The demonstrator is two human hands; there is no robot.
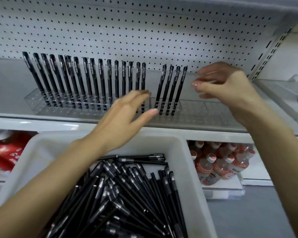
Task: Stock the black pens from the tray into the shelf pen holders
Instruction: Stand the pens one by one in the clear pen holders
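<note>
Black pens [127, 194] lie heaped in the tray [190, 169], others upright in the pen holders [196, 109]; left hand [126, 115] fingers straight, empty, overlapping the upright row; right hand [225, 85] fingers loosely curled, empty, just right of it.

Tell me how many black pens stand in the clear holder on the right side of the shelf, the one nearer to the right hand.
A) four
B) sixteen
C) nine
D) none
A: four black pens stand side by side at the left end of the right holder, and no pens show in the rest of its holes.
</note>
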